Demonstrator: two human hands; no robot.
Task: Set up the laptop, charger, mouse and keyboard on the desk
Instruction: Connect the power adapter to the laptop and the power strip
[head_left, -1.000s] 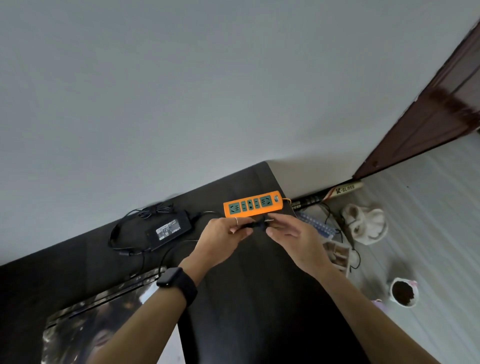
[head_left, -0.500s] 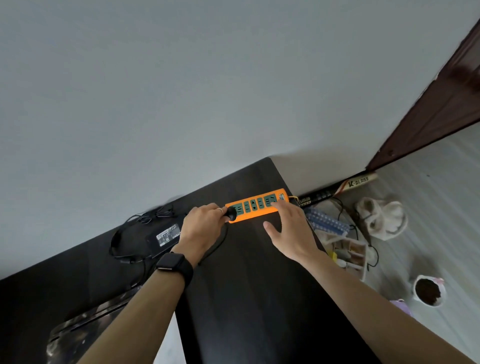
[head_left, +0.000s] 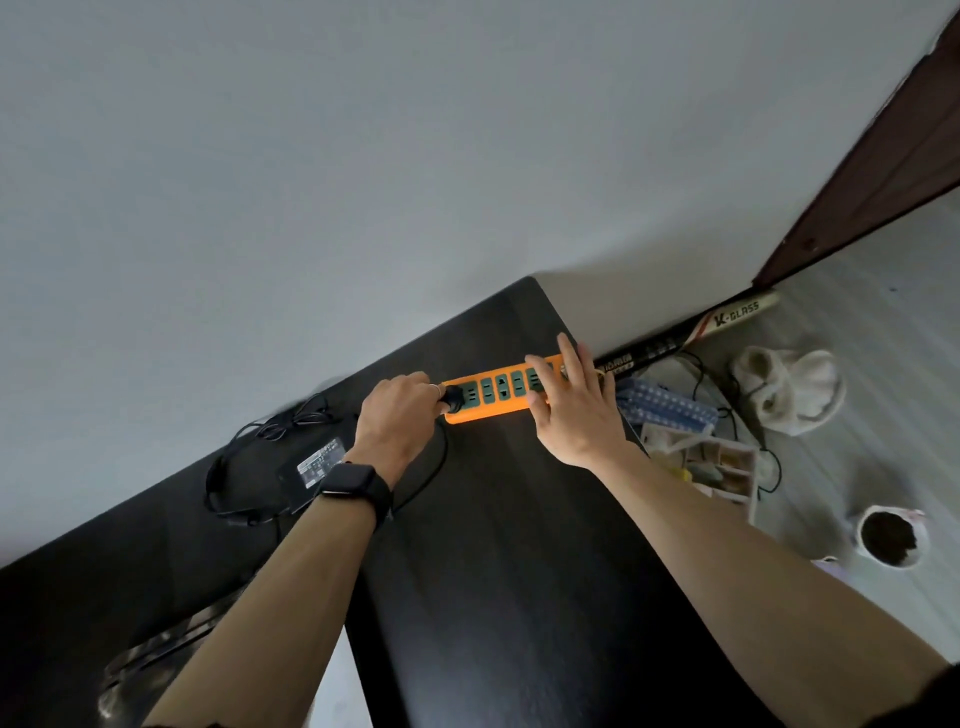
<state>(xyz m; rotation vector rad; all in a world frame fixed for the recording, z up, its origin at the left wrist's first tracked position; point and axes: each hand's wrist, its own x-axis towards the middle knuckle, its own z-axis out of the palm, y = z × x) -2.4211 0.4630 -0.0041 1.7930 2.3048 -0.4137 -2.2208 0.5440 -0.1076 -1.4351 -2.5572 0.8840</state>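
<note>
Near the far right corner of the dark counter, close under the pale wall: an orange power strip with green sockets, lying flat and slanting along the back edge.

At the strip's left end, the left hand, with a ring on one finger and a black watch on the wrist. Fingers curled, pinching a black plug right at the strip's leftmost socket; how deep in the socket, impossible to tell.

On the strip's right end, the right hand, laid flat. Fingers straight and spread over the top and far edge, thumb at the near edge, pressing down rather than gripping. Between the two hands, a row of green sockets in plain sight.

Left of the strip and well apart from it, on the same counter: the charger, a black brick with a white label facing up, partly hidden by the left wrist. Further left of the strip, beside the brick, its black cable in loose loops. Another black run of cable curving from under the left wrist toward the strip's left end. Far to the near left of the strip, at the counter's edge, a glossy flat dark thing, too blurred to name.

Right of the strip, down on the pale floor:
- a long stick marked K-GLASS, lying along the wall
- a blue-and-white pack just past the counter's edge
- a small box of odds and ends
- a white bundle of cloth
- farthest from the strip, a white pot of dark soil

Far up and right of the strip, a dark brown door.
</note>
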